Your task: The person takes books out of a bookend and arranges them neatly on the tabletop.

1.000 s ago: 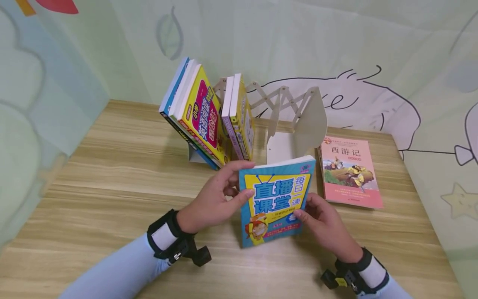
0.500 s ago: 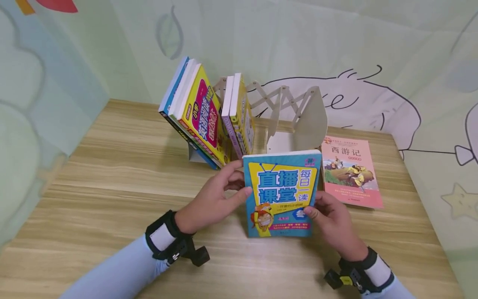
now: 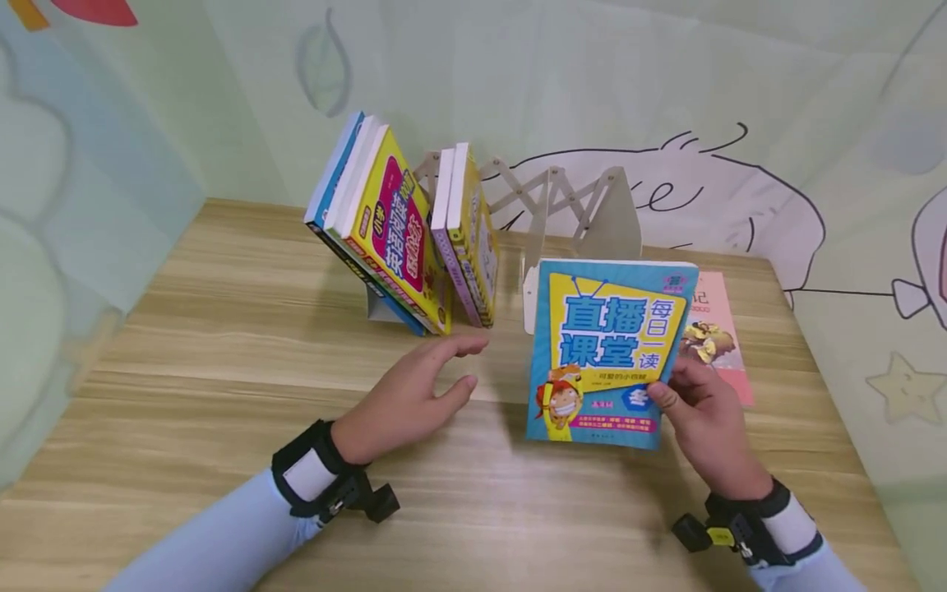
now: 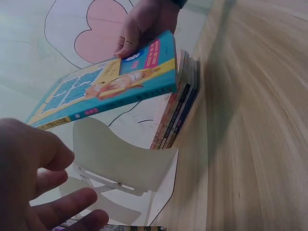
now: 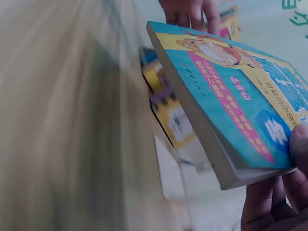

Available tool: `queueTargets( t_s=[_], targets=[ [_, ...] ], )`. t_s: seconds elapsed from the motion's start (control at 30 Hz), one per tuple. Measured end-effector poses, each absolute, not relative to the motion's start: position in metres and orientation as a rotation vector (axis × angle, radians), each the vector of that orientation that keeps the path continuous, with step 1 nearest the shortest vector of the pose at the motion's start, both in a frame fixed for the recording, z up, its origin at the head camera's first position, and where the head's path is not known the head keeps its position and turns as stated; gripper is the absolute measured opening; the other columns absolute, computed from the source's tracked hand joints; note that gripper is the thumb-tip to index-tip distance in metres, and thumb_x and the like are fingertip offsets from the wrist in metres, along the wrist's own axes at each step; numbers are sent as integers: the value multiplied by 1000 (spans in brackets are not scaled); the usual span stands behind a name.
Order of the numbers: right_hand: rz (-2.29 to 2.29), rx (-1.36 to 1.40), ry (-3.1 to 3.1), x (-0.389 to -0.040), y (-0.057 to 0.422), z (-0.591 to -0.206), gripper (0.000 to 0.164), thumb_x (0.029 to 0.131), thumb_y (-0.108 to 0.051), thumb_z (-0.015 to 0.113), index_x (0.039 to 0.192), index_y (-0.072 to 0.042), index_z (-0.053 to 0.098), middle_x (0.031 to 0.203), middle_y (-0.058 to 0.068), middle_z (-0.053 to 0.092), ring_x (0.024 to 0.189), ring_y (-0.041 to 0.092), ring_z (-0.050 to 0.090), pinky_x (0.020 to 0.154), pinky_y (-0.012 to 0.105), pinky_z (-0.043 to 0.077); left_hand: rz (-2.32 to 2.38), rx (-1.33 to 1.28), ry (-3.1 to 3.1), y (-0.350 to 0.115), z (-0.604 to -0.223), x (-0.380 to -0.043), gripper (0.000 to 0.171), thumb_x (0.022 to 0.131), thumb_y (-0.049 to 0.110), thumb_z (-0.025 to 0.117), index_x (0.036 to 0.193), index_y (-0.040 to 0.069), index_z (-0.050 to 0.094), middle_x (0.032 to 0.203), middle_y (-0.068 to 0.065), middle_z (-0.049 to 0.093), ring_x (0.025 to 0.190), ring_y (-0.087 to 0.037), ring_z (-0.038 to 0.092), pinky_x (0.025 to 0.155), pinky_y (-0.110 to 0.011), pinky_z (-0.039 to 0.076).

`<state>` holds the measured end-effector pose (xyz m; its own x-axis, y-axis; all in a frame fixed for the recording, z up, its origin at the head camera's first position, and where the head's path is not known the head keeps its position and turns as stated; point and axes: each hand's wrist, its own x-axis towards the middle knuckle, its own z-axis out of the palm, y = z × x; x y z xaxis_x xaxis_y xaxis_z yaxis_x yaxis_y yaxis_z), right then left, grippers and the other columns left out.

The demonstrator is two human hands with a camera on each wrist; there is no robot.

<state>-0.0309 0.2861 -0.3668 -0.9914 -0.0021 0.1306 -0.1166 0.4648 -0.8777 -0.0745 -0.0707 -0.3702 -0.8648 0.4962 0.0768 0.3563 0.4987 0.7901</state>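
My right hand (image 3: pixel 710 423) pinches the lower right edge of a blue and yellow book (image 3: pixel 610 353), thumb on the front cover and fingers behind. In the right wrist view the book (image 5: pixel 231 96) is tilted, its page edges showing. My left hand (image 3: pixel 410 395) is apart from the book, fingers loosely extended over the table in front of the shelved books. In the left wrist view the left hand (image 4: pixel 43 178) has nothing between thumb and fingers. Behind the held book stands a cream folding bookshelf (image 3: pixel 607 218), partly hidden.
Several books, including a yellow one (image 3: pixel 399 238), lean in the shelf's left part. Beside them stand two thinner books (image 3: pixel 466 238). A pink-covered stack (image 3: pixel 728 345) lies at right, partly covered by the held book. The wooden table (image 3: pixel 222 370) meets a patterned wall behind.
My left hand has let go of the book and moved slightly left and down. The right hand has carried the book right and up, in front of the pink stack.
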Motion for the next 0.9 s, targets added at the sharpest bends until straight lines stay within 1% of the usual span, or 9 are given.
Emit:
queueTargets(
  t_s=[0.07, 0.17, 0.3, 0.4, 0.5, 0.63, 0.73, 0.83, 0.9],
  targets=[
    [1581, 76, -2541, -31, 296, -364, 36, 99, -7, 59, 133, 3, 59, 112, -16, 71, 93, 4, 69, 82, 15, 56, 1298, 741, 2585, -71, -371, -74, 45, 101, 26, 58, 145, 23, 49, 143, 7, 55, 135, -11, 48, 112, -41, 43],
    [1580, -9, -2487, -31, 313, -359, 37, 99, -8, 58, 135, 0, 59, 111, -17, 71, 90, 2, 69, 78, 13, 56, 1295, 747, 2582, -69, -371, -73, 42, 101, 26, 59, 143, 20, 52, 143, 7, 54, 135, -11, 47, 113, -40, 42],
    [1690, -112, -2356, -34, 335, -354, 38, 101, -12, 57, 138, -3, 58, 111, -10, 70, 86, 4, 69, 73, 13, 57, 1270, 749, 2587, -67, -369, -71, 40, 101, 24, 59, 141, 18, 54, 143, 6, 55, 136, -11, 48, 113, -39, 42],
    [1852, -149, -2182, -39, 348, -353, 40, 100, -13, 58, 138, -2, 57, 112, -2, 69, 86, 7, 69, 73, 15, 57, 1257, 742, 2591, -67, -367, -70, 39, 101, 23, 59, 139, 18, 55, 142, 5, 55, 135, -12, 48, 113, -40, 42],
    [1966, -179, -2050, -43, 360, -355, 44, 99, -16, 60, 140, -1, 55, 114, 2, 67, 87, 8, 69, 73, 17, 58, 1256, 742, 2582, -67, -367, -70, 38, 101, 23, 59, 138, 18, 56, 141, 4, 56, 134, -13, 49, 112, -40, 43],
    [2130, -234, -1991, -47, 377, -360, 53, 97, -22, 61, 145, -2, 50, 116, 2, 66, 89, 9, 70, 73, 21, 60, 1245, 749, 2588, -67, -369, -69, 36, 101, 22, 59, 137, 20, 58, 138, 5, 58, 132, -12, 51, 111, -39, 45],
    [2240, -324, -2025, -52, 391, -366, 61, 96, -27, 63, 150, -5, 45, 116, -1, 65, 87, 8, 72, 72, 23, 60, 1237, 761, 2600, -68, -370, -69, 35, 101, 19, 59, 136, 19, 59, 138, 4, 58, 132, -13, 52, 110, -40, 45],
    [2274, -423, -2086, -55, 401, -370, 69, 94, -32, 64, 153, -8, 40, 115, -3, 61, 86, 6, 71, 72, 22, 60, 1225, 774, 2607, -69, -371, -68, 35, 100, 18, 60, 135, 19, 59, 138, 3, 59, 132, -14, 52, 110, -40, 45],
    [2264, -468, -2120, -58, 405, -373, 70, 94, -34, 65, 153, -8, 40, 113, -4, 60, 85, 5, 71, 72, 21, 60, 1219, 790, 2613, -69, -372, -68, 34, 100, 18, 60, 135, 19, 59, 138, 2, 59, 132, -14, 52, 110, -40, 46]
  ],
)
